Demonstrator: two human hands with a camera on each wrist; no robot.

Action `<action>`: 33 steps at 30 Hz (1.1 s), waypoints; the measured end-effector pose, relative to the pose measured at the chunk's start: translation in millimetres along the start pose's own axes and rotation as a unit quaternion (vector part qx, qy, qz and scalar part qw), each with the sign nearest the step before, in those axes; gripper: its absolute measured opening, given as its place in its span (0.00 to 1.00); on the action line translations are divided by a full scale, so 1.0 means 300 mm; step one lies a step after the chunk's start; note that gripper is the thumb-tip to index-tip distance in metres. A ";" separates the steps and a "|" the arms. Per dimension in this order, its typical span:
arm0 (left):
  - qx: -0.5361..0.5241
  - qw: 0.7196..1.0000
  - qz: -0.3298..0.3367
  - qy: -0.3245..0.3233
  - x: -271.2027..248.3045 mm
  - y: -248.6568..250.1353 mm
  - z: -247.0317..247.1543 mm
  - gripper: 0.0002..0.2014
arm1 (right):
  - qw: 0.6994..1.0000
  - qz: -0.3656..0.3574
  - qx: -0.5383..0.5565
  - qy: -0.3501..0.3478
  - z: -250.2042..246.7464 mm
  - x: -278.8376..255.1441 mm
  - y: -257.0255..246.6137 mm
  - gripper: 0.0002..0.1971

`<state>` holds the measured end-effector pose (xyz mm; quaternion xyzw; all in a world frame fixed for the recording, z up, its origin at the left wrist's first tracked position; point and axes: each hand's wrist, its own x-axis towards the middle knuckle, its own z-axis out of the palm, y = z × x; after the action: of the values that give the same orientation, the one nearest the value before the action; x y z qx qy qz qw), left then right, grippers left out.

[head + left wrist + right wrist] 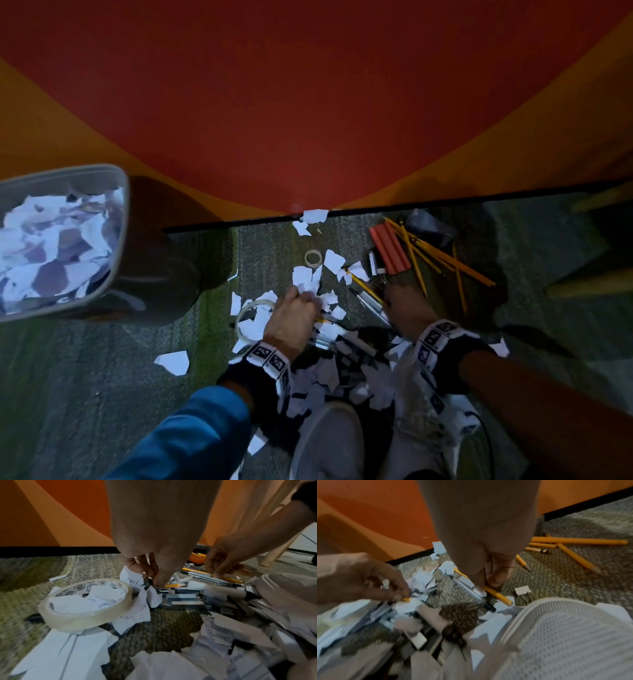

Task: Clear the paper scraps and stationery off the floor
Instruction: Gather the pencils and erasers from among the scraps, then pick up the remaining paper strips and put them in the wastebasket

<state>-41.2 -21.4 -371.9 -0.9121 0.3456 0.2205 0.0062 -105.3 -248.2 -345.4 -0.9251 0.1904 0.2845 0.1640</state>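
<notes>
Torn white paper scraps (pixel 303 275) lie on the carpet among pens and pencils. My left hand (pixel 308 301) reaches into the pile, and its thumb and fingers pinch the end of a short yellow pencil (pixel 406 599) amid the scraps. My right hand (pixel 488 584) is down beside it, with its fingers and thumb closed on another yellow pencil (pixel 498 595) that lies next to a clear pen (pixel 471 592). A large clear tape roll (pixel 85 609) sits on scraps just left of my left hand (pixel 154 578). Strips of staples (pixel 181 597) lie in front of it.
A grey bin (pixel 116 240) holding paper scraps stands at the left. Red markers (pixel 388 250), several yellow pencils (pixel 438 260), a small tape roll (pixel 312 257) and a dark stapler (pixel 431 226) lie near the orange wall's baseboard. A binder clip (pixel 523 590) lies by my shoe (pixel 573 635).
</notes>
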 end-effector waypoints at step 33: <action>-0.344 0.938 -0.023 0.030 0.069 0.038 -0.189 0.03 | 0.947 -0.157 0.277 -0.037 -0.168 -0.035 0.150 0.08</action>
<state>-12.0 -52.3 -327.6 -0.8723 0.2276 0.2986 -0.3134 -109.9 -305.6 -308.4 -0.8501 0.1083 0.2254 0.4635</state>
